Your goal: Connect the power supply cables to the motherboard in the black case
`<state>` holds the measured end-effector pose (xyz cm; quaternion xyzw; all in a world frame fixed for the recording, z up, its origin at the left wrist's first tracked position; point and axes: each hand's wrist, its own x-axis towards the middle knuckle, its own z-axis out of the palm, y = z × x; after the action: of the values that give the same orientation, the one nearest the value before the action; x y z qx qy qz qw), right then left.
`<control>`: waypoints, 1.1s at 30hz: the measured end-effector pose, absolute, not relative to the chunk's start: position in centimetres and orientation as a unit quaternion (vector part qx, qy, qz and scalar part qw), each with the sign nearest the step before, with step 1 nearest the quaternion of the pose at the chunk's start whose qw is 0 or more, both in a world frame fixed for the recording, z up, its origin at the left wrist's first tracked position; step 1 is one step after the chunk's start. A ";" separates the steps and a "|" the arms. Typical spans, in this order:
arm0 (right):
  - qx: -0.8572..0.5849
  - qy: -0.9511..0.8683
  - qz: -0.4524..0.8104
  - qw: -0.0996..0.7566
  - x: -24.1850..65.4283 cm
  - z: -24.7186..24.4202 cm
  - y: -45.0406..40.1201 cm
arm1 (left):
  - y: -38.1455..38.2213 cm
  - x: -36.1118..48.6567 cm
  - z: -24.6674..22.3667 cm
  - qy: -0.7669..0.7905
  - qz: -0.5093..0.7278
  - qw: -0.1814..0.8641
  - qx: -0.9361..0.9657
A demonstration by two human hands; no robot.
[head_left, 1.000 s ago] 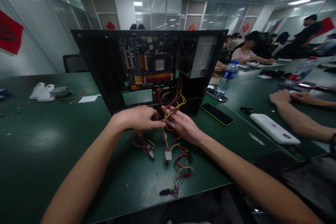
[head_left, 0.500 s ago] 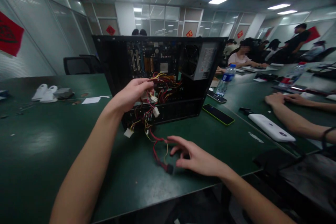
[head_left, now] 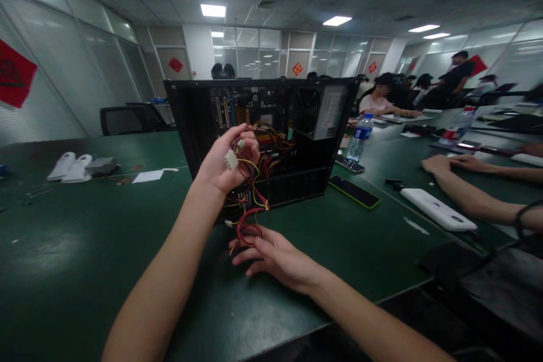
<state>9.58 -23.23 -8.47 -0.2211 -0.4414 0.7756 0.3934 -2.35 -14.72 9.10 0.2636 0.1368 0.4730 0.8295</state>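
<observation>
Wires [head_left: 255,182] in left hand [head_left: 221,168] — right hand [head_left: 282,260] below

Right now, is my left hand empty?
No, your left hand is closed around a bunch of coloured wires, with a white connector showing in front of the open computer case.

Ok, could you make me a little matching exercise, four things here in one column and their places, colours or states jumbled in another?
1. Left hand
2. Right hand
3. Bottle nearest the computer case
4. Green-edged phone

A. Flat on the table
B. At a loop of red wire
C. Blue cap
D. Holding wires with white plugs

Pairs: 1-D, 2-B, 3-C, 4-A
</observation>
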 end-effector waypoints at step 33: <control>-0.316 -0.781 0.086 0.532 19.4 5.4 -19.2 | -14.0 -2.1 7.0 0.234 0.281 0.514 0.776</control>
<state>19.40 -19.25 5.44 -0.3157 -0.7807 0.0860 0.5324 -2.09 -14.03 6.99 0.7757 0.2339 0.2809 0.5144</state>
